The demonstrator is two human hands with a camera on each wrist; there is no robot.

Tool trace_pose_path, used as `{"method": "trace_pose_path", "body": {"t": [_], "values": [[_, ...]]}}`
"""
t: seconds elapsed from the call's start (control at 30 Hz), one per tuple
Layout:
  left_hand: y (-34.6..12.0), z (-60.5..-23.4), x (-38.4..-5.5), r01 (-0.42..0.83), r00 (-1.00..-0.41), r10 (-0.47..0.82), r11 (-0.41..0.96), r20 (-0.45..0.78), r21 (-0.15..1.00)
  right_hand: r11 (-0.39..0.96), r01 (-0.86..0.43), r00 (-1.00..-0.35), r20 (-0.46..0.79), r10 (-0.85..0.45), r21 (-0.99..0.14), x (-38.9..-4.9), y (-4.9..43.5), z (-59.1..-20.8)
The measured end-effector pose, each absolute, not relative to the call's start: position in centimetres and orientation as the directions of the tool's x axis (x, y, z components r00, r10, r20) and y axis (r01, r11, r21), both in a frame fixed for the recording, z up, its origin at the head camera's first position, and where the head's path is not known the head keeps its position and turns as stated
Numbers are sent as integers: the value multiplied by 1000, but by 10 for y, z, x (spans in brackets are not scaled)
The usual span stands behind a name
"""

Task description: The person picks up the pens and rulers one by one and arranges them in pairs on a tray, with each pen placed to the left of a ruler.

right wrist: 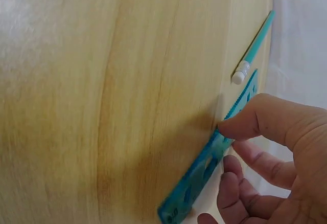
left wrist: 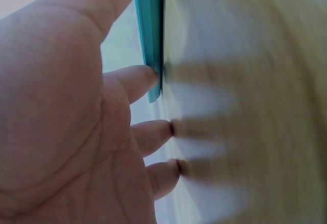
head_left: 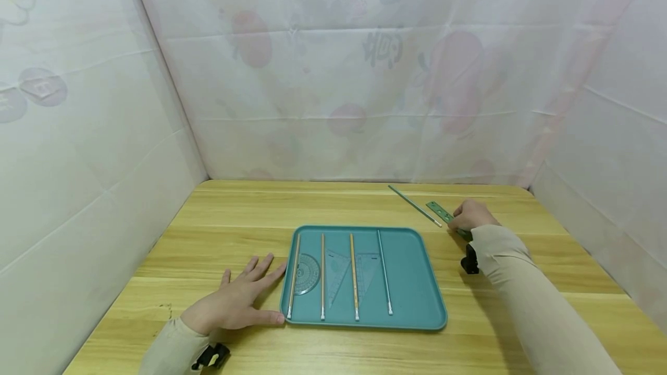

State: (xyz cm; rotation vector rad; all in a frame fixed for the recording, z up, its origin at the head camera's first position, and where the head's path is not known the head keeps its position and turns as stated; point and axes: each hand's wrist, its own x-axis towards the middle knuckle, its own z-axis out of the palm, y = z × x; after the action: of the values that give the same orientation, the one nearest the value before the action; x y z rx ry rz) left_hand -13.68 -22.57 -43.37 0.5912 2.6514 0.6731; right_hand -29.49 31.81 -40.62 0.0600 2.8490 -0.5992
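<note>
My right hand [head_left: 473, 214] pinches a green stencil ruler [head_left: 439, 210] between thumb and fingers at the back right of the table. In the right wrist view the thumb presses on one edge of the ruler [right wrist: 196, 175], with fingers under the other edge. Just left of it lies a loose green pencil [head_left: 414, 205] with a white eraser end [right wrist: 240, 73]. My left hand [head_left: 231, 305] lies with fingers spread against the left rim of a teal tray [head_left: 419, 288]; thumb and index finger touch that rim, while other fingertips rest on the table.
Inside the tray several pencils lie roughly parallel, among them a green one [head_left: 384, 271] and a yellow one [head_left: 354, 276]. A clear protractor [head_left: 308, 275] and two clear set squares [head_left: 336, 271] lie there too. Pale curtains [head_left: 323, 149] enclose the wooden table [head_left: 250, 207].
</note>
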Motion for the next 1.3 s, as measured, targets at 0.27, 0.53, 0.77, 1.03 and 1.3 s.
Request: {"method": "trace_pose_path", "body": {"t": [0.27, 0.53, 0.77, 1.03, 1.3], "values": [[-225, -433, -136, 310, -856, 469, 802, -218, 510, 911, 93, -971, -238, -5, -401, -295, 321, -405], [-225, -432, -137, 312, -857, 467, 806, -217, 503, 952, 101, -983, -179, 50, -289, -292, 323, -401], [-225, -432, -137, 315, -855, 471, 804, -218, 504, 940, 100, -972, -234, 23, -325, -297, 331, -405], [-224, -432, -138, 320, -851, 479, 798, -214, 510, 938, 99, -951, -308, -9, -333, -302, 343, -413], [-224, -433, -138, 321, -851, 480, 796, -212, 514, 911, 27, -968, -240, -79, -412, -299, 347, -412]]}}
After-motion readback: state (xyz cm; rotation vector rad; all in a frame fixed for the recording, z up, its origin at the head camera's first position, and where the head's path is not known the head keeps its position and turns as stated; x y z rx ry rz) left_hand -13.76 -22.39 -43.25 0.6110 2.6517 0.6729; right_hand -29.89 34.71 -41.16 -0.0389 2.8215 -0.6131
